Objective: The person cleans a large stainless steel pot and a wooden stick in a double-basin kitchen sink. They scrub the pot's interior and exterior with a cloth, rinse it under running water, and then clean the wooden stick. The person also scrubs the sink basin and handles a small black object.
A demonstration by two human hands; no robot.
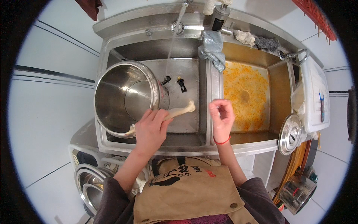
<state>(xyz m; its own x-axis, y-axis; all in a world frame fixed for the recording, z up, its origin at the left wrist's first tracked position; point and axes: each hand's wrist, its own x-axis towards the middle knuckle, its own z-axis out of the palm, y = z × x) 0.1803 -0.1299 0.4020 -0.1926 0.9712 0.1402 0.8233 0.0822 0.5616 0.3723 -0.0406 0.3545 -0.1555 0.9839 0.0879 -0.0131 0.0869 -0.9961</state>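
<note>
My left hand (152,127) grips a long pale piece shaped like a bone (181,110), its knobbed end pointing right over the left sink basin (187,123). A paler, ragged end shows past my fingers on the other side, by the pot's rim. Just left stands a large steel pot (112,86), its mouth facing up and its inside bare. My right hand (223,114), with a red cord at the wrist, hovers by the divider (214,84) between the basins. Its fingers curl towards the thumb; whether anything small is pinched there is unclear.
Water (172,42) runs from the tap into the left basin, near black fittings (181,84). Orange scraps (246,95) cover the right basin's floor. A grey cloth (213,47) drapes over the divider. A steel lid (290,134) and a white plastic box (316,98) are at right.
</note>
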